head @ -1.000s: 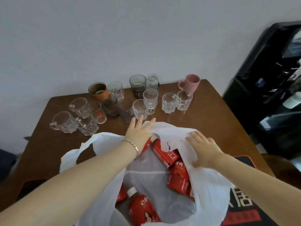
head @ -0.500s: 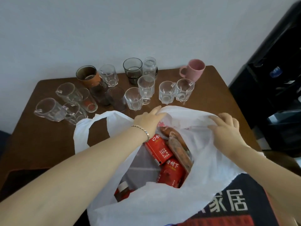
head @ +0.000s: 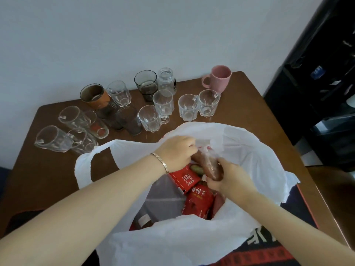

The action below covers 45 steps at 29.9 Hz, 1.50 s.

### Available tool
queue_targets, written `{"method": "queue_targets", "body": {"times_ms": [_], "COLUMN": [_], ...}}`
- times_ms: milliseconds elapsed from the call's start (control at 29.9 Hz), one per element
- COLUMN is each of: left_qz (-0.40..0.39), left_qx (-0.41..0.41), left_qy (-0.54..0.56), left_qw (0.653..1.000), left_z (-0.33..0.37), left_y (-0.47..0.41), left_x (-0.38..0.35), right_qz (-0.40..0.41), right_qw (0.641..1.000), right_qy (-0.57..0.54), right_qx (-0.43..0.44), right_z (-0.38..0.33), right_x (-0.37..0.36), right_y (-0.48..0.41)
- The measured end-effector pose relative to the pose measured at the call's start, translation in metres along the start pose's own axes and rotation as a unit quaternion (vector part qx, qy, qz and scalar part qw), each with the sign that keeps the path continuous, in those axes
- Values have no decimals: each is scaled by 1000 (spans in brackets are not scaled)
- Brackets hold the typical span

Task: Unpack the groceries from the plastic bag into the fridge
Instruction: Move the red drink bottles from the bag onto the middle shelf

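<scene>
Both hands are reaching into the white plastic bag (head: 249, 150) on the surface (head: 48, 169). The right hand (head: 228, 179) is grasping a wrapped brown sausage (head: 211, 166). The left hand (head: 177, 152) is pinching its clear wrapper.

A brown tabletop (head: 48, 169) stands against a pale wall (head: 134, 35). Along its far side cluster clear glass mugs (head: 189, 107), a smoky tumbler (head: 146, 84), an orange-sleeved glass (head: 95, 96), a small jar (head: 166, 79) and a pink mug (head: 219, 77).

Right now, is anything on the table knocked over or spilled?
Nothing spilled. The clear glass mugs at the table's left seem to lean or lie sideways, though the wide lens may exaggerate it. The pink mug stands upright.
</scene>
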State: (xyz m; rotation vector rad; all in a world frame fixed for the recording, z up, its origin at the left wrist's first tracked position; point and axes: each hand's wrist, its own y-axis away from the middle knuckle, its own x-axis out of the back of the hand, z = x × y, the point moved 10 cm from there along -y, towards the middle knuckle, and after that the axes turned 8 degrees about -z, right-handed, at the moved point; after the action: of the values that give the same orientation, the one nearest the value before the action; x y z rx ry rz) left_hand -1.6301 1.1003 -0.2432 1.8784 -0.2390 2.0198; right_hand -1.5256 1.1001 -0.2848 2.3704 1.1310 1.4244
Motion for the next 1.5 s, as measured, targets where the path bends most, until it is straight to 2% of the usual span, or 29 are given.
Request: {"method": "queue_targets", "body": {"times_ms": [67, 200, 301, 367, 468, 535, 635, 735, 835, 902, 1036, 1102, 1136, 1236, 1303, 1403, 1503], "left_qz": [-152, -227, -223, -202, -179, -173, -195, -269, -303, -271, -175, -108, -101, -81, -77, -147, -195], "left_qx": [39, 76, 107, 121, 115, 112, 151, 188, 184, 148, 89, 121, 156, 278, 321, 340, 286], "left_qy": [49, 74, 52, 1, -78, -82, -41, 20, -40, -93, -109, -74, -15, 125, 215, 328, 379], "left_qw": [986, 968, 968, 972, 974, 975, 968, 944, 934, 947, 974, 984, 983, 949, 919, 869, 858], "left_z": [-2, -4, 0, 1, 6, 10, 7, -2, 0, 9, 34, 36, 33, 19, 14, 11, 23], "left_y": [-5, -19, -33, -38, -40, -37, -32, -30, -34, -40, -21, 1, 14, 54, 72, 85, 79], "left_x": [-39, -81, -90, -86, -77, -76, -75, -87, -92, -86, -50, -24, -17, 6, 16, 17, 34], "right_qz": [52, 140, 149, 149, 146, 145, 138, 129, 131, 131, 123, 112, 105, 95, 88, 96, 155], "right_qw": [995, 976, 967, 963, 960, 961, 960, 960, 958, 957, 959, 959, 960, 971, 976, 982, 982], "right_qy": [-84, -158, -202, -224, -237, -235, -242, -245, -251, -254, -249, -256, -254, -219, -199, -160, -106], "right_qx": [34, 48, 31, 30, 30, 27, 30, 33, 37, 44, 50, 48, 47, 29, 9, -1, -8], "right_z": [-2, 13, 33, 41, 49, 50, 53, 56, 60, 61, 65, 65, 66, 64, 58, 39, 15], "right_x": [24, 61, 66, 67, 65, 64, 62, 59, 58, 58, 59, 60, 59, 60, 59, 64, 86], "right_y": [14, 34, 40, 42, 43, 44, 45, 44, 46, 49, 57, 63, 64, 70, 78, 96, 128]}}
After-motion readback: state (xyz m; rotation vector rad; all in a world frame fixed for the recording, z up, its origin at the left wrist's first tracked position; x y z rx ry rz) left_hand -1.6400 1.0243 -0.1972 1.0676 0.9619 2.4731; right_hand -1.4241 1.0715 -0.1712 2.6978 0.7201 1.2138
